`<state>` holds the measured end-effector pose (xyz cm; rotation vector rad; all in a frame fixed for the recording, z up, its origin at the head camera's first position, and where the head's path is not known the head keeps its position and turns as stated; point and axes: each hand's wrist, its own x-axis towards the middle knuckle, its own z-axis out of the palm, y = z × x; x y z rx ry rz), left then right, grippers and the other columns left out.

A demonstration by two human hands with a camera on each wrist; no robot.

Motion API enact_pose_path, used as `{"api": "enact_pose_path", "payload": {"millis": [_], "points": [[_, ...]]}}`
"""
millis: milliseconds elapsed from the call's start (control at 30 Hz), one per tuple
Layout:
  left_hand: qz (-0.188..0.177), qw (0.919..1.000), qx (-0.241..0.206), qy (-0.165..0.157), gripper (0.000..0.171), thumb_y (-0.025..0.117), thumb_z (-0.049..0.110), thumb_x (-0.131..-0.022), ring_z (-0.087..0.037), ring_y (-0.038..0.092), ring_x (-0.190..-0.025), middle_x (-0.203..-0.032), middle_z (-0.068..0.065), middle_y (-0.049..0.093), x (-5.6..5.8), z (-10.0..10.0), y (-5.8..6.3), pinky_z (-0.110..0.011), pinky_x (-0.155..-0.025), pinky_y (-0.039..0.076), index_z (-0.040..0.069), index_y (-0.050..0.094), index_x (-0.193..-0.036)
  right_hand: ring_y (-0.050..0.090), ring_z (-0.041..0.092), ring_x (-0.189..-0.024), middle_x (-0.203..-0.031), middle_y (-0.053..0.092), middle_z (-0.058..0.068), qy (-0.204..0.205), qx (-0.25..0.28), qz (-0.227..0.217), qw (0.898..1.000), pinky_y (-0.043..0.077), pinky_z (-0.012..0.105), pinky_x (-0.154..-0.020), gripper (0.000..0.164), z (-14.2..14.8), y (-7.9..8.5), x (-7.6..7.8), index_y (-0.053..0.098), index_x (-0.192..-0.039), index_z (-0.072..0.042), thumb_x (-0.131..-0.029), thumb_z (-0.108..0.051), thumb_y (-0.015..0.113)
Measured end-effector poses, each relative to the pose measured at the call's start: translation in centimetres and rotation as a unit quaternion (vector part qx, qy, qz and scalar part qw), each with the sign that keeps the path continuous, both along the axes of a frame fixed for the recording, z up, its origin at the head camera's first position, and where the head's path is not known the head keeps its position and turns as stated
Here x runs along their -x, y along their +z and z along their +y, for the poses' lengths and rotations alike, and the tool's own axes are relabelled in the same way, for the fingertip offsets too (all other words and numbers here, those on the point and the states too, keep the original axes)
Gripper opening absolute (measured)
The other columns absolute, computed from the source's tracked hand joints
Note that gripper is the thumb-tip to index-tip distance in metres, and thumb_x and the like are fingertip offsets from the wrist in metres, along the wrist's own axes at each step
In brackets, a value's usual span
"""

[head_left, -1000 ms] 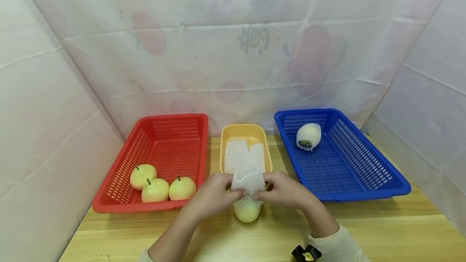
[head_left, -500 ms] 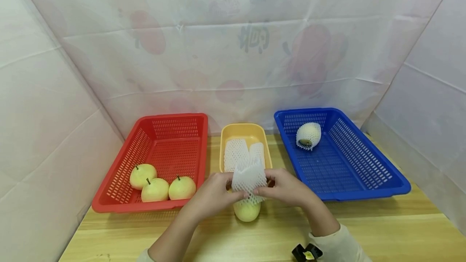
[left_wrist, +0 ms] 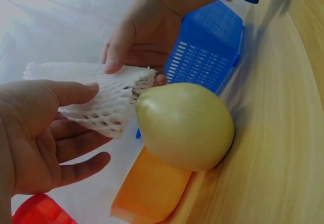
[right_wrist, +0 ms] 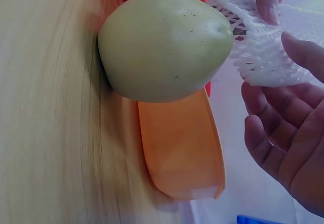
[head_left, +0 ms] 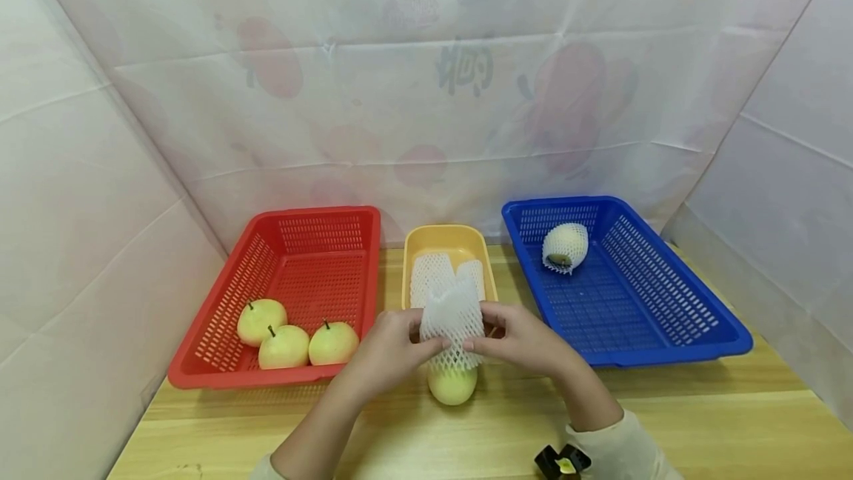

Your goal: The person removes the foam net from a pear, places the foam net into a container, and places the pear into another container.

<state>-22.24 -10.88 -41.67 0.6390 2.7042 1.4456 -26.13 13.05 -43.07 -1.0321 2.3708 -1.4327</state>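
Both hands hold a white foam net sleeve (head_left: 453,324), thumbs on the near side and fingers behind. My left hand (head_left: 393,350) grips its left side and my right hand (head_left: 523,339) its right side. Below them a pale yellow-green pear (head_left: 453,387) stands on the table. In the left wrist view, the sleeve's open end sits right at the stem end of the pear (left_wrist: 187,125), whose body is bare. The stem (right_wrist: 239,32) pokes into the net's mouth in the right wrist view.
A red basket (head_left: 326,272) with three bare pears (head_left: 284,348) stands at left. Behind the hands, a yellow tray (head_left: 460,239) holds more foam net sleeves (head_left: 429,276). At right, a blue basket (head_left: 620,302) contains one net-wrapped pear (head_left: 565,247). Fabric walls surround the wooden table (head_left: 506,435).
The net sleeve, which overlapped more of the pear, has risen with both hands toward the stem end. The pear has stayed in place.
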Motion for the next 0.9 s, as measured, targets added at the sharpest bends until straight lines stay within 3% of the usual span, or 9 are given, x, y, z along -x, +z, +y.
{"api": "enact_pose_path", "payload": {"millis": [267,433,667,767,900], "points": [[0.000,0.9998,-0.013,0.015,0.020,0.074,0.027,-0.089,-0.008,0.064,-0.070,-0.085,0.003,0.072,-0.1,0.0,0.1,-0.024,-0.057,0.055,0.011,0.072,-0.101,0.060,0.015,-0.073,-0.083,0.065,-0.002,-0.041,0.002,0.046,0.998,0.053,0.028,-0.062,0.011,0.3,0.2,-0.1,0.068,-0.101,-0.017,-0.093,-0.023,0.069],[-0.021,0.9997,-0.009,-0.006,0.028,0.074,0.031,-0.088,-0.012,0.067,-0.079,-0.092,0.003,0.073,0.0,0.1,-0.1,-0.022,-0.065,0.056,0.012,0.070,-0.110,0.061,0.012,-0.071,-0.084,0.069,0.000,-0.060,0.035,0.048,0.996,0.054,0.027,-0.060,0.011,0.3,0.2,-0.1,0.070,-0.102,-0.015,-0.092,-0.020,0.070],[-0.047,0.9982,0.022,-0.029,0.033,0.075,0.035,-0.086,-0.009,0.067,-0.096,-0.103,0.010,0.072,-0.1,0.4,-0.5,-0.025,-0.080,0.055,0.022,0.069,-0.116,0.067,0.012,-0.077,-0.094,0.073,0.003,-0.098,0.074,0.046,0.991,0.057,0.029,-0.063,0.017,0.3,0.4,-0.1,0.071,-0.107,-0.011,-0.092,-0.017,0.070],[-0.036,0.9982,0.037,-0.031,0.028,0.075,0.034,-0.086,-0.009,0.066,-0.097,-0.101,0.011,0.072,-0.1,0.7,-0.7,-0.029,-0.083,0.055,0.023,0.071,-0.112,0.065,0.012,-0.073,-0.092,0.072,0.004,-0.120,0.083,0.046,0.988,0.055,0.028,-0.060,0.017,0.3,0.7,-0.2,0.070,-0.107,-0.011,-0.092,-0.017,0.070],[-0.022,0.9975,0.061,-0.028,0.017,0.077,0.033,-0.085,-0.011,0.066,-0.093,-0.095,0.010,0.071,0.0,1.1,-1.0,-0.028,-0.078,0.054,0.022,0.073,-0.098,0.064,0.013,-0.073,-0.093,0.072,0.006,-0.145,0.101,0.044,0.983,0.054,0.028,-0.060,0.019,0.4,0.8,-0.2,0.069,-0.109,-0.009,-0.092,-0.017,0.070]]}}
